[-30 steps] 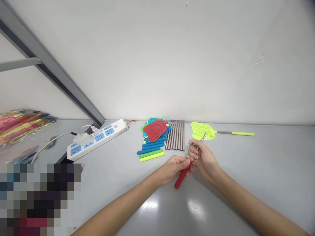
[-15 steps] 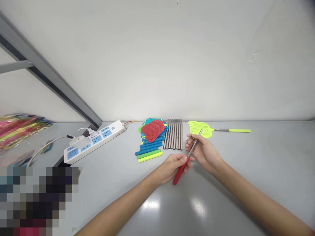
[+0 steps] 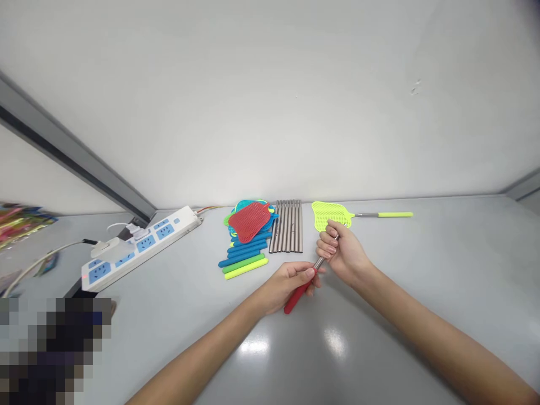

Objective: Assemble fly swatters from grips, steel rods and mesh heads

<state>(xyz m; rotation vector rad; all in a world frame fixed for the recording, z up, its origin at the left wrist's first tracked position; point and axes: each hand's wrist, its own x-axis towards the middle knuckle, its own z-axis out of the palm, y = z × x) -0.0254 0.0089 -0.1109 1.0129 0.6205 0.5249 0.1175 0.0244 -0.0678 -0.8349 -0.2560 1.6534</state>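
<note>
A red handle [image 3: 295,299] and a metal rod [image 3: 319,262] lie on one slanting line just below and right of the middle of the frame, and that shared line seems to be the relation that matters most. The left hand [image 3: 287,283] is on the handle, its grip pinching the upper end between thumb and fingers; the right hand [image 3: 342,254] has its fingers curled closed around the rod. From the left grip the rod lies toward the upper right, while most of the handle runs out to the lower left. The left hand is the nearer to the joint between the two, as a short bare stretch of rod shows between the hands. How deep the rod sits in the handle cannot be told. The long axis of both slopes from lower left to upper right: the handle's rounded end points to the lower left, and the rod's tip shows past the right fist, pointing at the yellow-green fly swatter [image 3: 331,215]. Left of the hands' upper side, a row of metal tubes [image 3: 287,228] lies on the desk [image 3: 422,270], nearly upright in the frame.
</note>
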